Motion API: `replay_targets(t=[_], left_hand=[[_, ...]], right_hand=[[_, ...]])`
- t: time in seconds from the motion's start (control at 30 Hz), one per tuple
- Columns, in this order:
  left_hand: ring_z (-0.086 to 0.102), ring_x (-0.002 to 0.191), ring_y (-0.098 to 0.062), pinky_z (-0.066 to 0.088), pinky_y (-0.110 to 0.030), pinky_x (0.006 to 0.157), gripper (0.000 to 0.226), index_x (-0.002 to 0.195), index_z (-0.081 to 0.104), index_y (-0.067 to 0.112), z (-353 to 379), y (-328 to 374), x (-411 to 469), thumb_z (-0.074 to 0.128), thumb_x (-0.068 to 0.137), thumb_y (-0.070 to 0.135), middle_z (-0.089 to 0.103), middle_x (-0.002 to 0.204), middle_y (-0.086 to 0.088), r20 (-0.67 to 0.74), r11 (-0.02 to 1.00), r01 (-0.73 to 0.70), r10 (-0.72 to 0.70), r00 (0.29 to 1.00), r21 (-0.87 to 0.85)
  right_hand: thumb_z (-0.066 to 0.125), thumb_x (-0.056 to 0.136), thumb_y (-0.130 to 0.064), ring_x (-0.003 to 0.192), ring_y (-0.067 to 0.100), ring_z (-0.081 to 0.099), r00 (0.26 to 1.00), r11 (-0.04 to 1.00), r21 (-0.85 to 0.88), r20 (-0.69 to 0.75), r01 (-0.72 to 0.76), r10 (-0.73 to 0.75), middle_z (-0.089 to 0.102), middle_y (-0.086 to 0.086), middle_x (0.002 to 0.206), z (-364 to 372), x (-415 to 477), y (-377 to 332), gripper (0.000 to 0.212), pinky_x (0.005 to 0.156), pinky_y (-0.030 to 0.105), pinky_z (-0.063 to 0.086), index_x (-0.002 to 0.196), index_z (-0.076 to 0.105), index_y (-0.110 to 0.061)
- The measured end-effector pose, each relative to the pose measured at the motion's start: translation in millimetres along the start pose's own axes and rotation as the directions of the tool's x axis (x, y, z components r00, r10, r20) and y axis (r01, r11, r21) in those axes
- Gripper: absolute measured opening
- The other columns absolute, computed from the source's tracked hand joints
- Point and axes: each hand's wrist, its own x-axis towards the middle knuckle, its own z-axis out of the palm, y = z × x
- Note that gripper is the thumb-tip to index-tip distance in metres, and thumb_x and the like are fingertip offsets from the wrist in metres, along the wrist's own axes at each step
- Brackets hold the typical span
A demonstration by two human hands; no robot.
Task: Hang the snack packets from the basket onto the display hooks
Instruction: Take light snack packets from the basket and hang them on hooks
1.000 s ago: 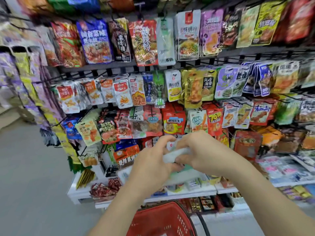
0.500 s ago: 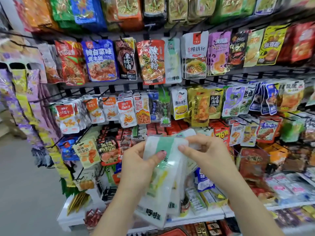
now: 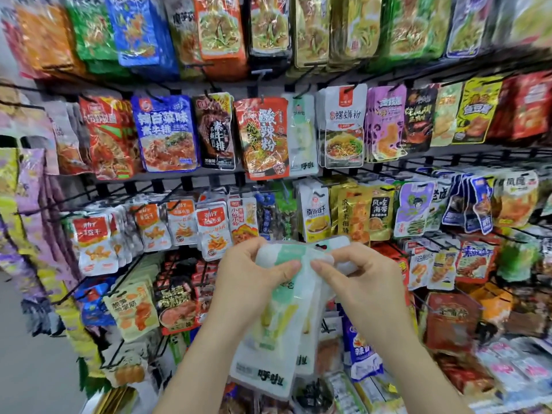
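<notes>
A small stack of white snack packets [image 3: 270, 348] with a mint-green stripe hangs from both my hands in front of the display. My left hand [image 3: 251, 282] pinches the top edge of the stack from the left. My right hand [image 3: 361, 282] pinches the same top edge from the right, thumb facing the left thumb. A matching white packet [image 3: 303, 135] hangs on a hook in the upper middle row, between an orange-red packet [image 3: 264, 138] and a white noodle packet [image 3: 343, 127]. The basket is out of view.
Black wire hooks on a black rack [image 3: 185, 180] carry rows of coloured snack packets across the whole view. A white shelf edge [image 3: 89, 404] with loose packets lies at the bottom. Grey floor [image 3: 30, 354] shows at the lower left.
Both hands rose with the white packets from low near the red basket up in front of the rack. The view tilted upward, so the basket dropped out of sight and higher rows appeared.
</notes>
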Motion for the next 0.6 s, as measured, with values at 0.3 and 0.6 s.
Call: replay_targets(t=[0.3,0.6], left_hand=[[0.061,0.08,0.005,0.048,-0.017,0.075,0.041,0.072,0.068,0.043,42,17,67,0.079,0.074,0.004,0.067,0.081,0.027,-0.034,0.924,-0.289,0.307,0.951,0.25],[0.058,0.051,0.002,0.046,-0.012,0.051,0.033,0.065,0.067,0.019,57,61,128,0.076,0.068,-0.013,0.068,0.061,0.014,-0.2,0.9,-0.392,0.426,0.882,0.191]], right_hand=[[0.075,0.081,-0.019,0.075,0.0,0.062,0.995,0.991,0.129,0.084,0.038,-0.05,0.07,-0.019,0.08,-31,89,42,0.013,0.064,0.012,0.043,0.075,0.074,-0.031],[0.077,0.081,-0.013,0.063,0.02,0.063,0.972,0.908,0.362,0.018,0.212,-0.234,0.072,0.002,0.083,-62,229,25,0.012,0.048,0.02,0.051,0.08,0.074,-0.025]])
